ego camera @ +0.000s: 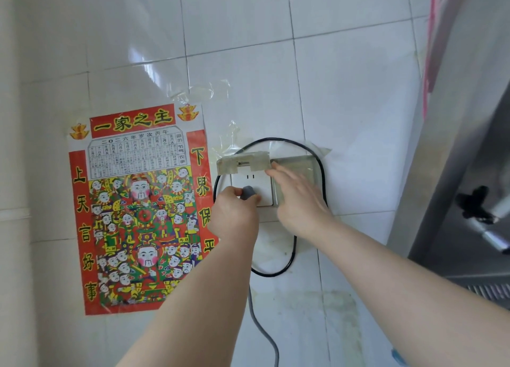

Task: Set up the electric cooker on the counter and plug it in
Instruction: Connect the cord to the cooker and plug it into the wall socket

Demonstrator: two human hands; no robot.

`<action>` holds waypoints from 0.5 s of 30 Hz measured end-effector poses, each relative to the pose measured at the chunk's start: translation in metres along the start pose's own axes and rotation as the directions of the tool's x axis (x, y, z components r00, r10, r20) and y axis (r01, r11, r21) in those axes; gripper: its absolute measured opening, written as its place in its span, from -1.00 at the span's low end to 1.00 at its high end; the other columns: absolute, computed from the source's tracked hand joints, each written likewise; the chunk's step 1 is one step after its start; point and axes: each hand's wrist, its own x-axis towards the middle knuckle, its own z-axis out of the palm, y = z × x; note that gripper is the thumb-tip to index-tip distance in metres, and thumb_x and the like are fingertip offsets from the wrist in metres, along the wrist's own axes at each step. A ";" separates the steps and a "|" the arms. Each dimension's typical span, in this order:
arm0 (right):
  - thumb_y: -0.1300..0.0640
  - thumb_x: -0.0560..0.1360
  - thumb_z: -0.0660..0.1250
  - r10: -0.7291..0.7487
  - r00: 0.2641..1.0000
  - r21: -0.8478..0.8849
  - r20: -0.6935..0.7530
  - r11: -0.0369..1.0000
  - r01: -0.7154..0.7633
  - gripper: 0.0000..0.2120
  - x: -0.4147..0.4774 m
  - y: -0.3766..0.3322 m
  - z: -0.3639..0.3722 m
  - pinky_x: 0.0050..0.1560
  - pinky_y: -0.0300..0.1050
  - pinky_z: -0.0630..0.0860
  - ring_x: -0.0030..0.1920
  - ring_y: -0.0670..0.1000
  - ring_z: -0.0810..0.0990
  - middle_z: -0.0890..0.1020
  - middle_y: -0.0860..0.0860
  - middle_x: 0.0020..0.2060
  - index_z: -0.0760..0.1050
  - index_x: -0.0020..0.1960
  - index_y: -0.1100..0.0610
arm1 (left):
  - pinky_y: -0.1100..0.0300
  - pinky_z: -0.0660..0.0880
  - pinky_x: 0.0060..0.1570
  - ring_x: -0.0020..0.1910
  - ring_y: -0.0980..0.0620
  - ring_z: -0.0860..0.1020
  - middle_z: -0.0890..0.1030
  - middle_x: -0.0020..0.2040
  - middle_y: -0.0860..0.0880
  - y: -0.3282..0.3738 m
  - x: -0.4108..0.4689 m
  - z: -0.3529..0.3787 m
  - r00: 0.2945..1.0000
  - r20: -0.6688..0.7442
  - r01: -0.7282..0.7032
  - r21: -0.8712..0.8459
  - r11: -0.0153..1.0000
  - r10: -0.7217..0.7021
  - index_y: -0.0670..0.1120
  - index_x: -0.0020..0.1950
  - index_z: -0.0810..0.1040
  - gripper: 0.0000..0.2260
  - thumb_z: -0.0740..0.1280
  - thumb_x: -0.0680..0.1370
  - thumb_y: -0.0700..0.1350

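Note:
A white wall socket (255, 183) sits on the tiled wall under a taped clear cover (294, 170). My left hand (234, 215) is shut on the grey plug (247, 192), which is pressed against the socket's lower holes. The plug's grey cord (260, 328) hangs down below my left forearm. My right hand (298, 198) rests with fingers spread on the clear cover, at the socket's right side, holding it up. The cooker itself is out of view.
A black cable (321, 170) loops around the socket on the wall. A red and yellow printed poster (138, 209) hangs to the left. A stainless-steel range hood (469, 173) juts out at the right.

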 end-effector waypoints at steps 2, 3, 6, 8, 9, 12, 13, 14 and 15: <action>0.43 0.39 0.10 -0.006 1.000 -0.005 0.001 1.000 0.006 -0.26 0.000 0.002 0.000 0.47 0.00 0.16 0.51 0.00 0.13 0.13 -0.12 0.54 0.17 0.51 0.00 | 0.11 0.46 -0.02 -0.14 -0.05 0.57 0.53 -0.22 0.06 0.003 0.000 -0.001 1.000 -0.006 -0.011 0.050 0.999 0.012 0.06 0.06 0.60 -0.74 0.44 0.42 0.10; 0.43 0.39 0.09 -0.009 1.000 -0.008 -0.001 1.000 0.009 -0.26 0.000 0.003 0.000 0.47 0.00 0.16 0.52 0.00 0.13 0.13 -0.12 0.54 0.17 0.51 -0.01 | 0.11 0.43 -0.03 -0.13 -0.05 0.57 0.53 -0.22 0.06 0.004 -0.001 -0.001 1.000 -0.013 -0.012 0.069 0.998 0.013 0.07 0.05 0.61 -0.75 0.44 0.42 0.10; 0.43 0.39 0.08 -0.018 1.000 -0.009 -0.002 1.000 0.018 -0.26 -0.001 0.005 0.000 0.48 0.01 0.16 0.52 -0.02 0.12 0.13 -0.11 0.54 0.16 0.51 -0.01 | 0.07 0.44 0.00 0.05 -0.07 0.56 0.50 -0.24 0.04 0.006 0.000 0.003 0.999 -0.041 -0.025 0.138 0.990 0.031 0.06 0.00 0.62 -0.77 0.46 0.40 0.11; 0.43 0.40 0.08 -0.022 1.000 -0.005 0.008 1.000 0.022 -0.27 -0.002 0.005 0.000 0.48 0.01 0.15 0.52 -0.02 0.11 0.13 -0.11 0.54 0.16 0.52 -0.01 | 0.04 0.44 0.02 0.12 -0.07 0.51 0.46 -0.26 0.04 0.006 -0.001 0.006 0.997 -0.055 -0.037 0.161 0.986 0.046 0.03 -0.04 0.63 -0.78 0.46 0.41 0.10; 0.42 0.40 0.08 -0.026 1.000 -0.005 0.012 1.000 0.026 -0.27 -0.003 0.005 0.000 0.48 0.02 0.15 0.52 -0.02 0.11 0.13 -0.11 0.54 0.16 0.51 -0.01 | 0.04 0.43 0.02 0.14 -0.08 0.49 0.44 -0.28 0.03 0.006 -0.001 0.007 0.997 -0.057 -0.046 0.168 0.985 0.057 0.01 -0.04 0.63 -0.79 0.46 0.42 0.09; 0.42 0.40 0.08 -0.036 0.999 0.001 0.017 0.999 0.036 -0.28 -0.002 0.007 0.000 0.48 0.03 0.15 0.52 -0.02 0.11 0.14 -0.10 0.54 0.17 0.51 0.00 | 0.06 0.41 -0.02 0.16 -0.09 0.46 0.39 -0.33 0.04 0.007 -0.001 0.007 0.994 -0.047 -0.082 0.217 0.973 0.095 0.00 -0.08 0.63 -0.82 0.42 0.45 0.08; 0.42 0.41 0.08 -0.038 0.999 0.003 0.016 0.999 0.038 -0.28 -0.001 0.007 0.000 0.48 0.03 0.15 0.52 -0.02 0.11 0.14 -0.10 0.54 0.17 0.51 0.00 | 0.06 0.42 -0.04 0.15 -0.10 0.47 0.41 -0.34 0.03 0.008 0.001 0.005 0.992 -0.041 -0.106 0.244 0.964 0.120 0.00 -0.15 0.60 -0.85 0.40 0.46 0.08; 0.41 0.41 0.08 -0.041 0.999 0.005 0.012 0.999 0.041 -0.29 -0.001 0.007 0.001 0.48 0.02 0.15 0.52 -0.02 0.11 0.15 -0.10 0.54 0.17 0.51 0.00 | 0.07 0.43 -0.06 0.13 -0.11 0.48 0.44 -0.34 0.01 0.010 0.003 0.005 0.989 -0.031 -0.129 0.271 0.954 0.142 0.01 -0.24 0.55 -0.83 0.38 0.46 0.07; 0.41 0.42 0.08 -0.043 0.999 0.010 0.001 0.999 0.043 -0.30 0.001 0.007 0.001 0.48 0.01 0.15 0.52 -0.02 0.12 0.15 -0.09 0.54 0.17 0.51 0.00 | 0.06 0.45 -0.06 0.12 -0.12 0.49 0.47 -0.34 -0.01 0.012 0.007 0.005 0.987 -0.024 -0.144 0.294 0.945 0.157 0.00 -0.29 0.50 -0.80 0.36 0.46 0.07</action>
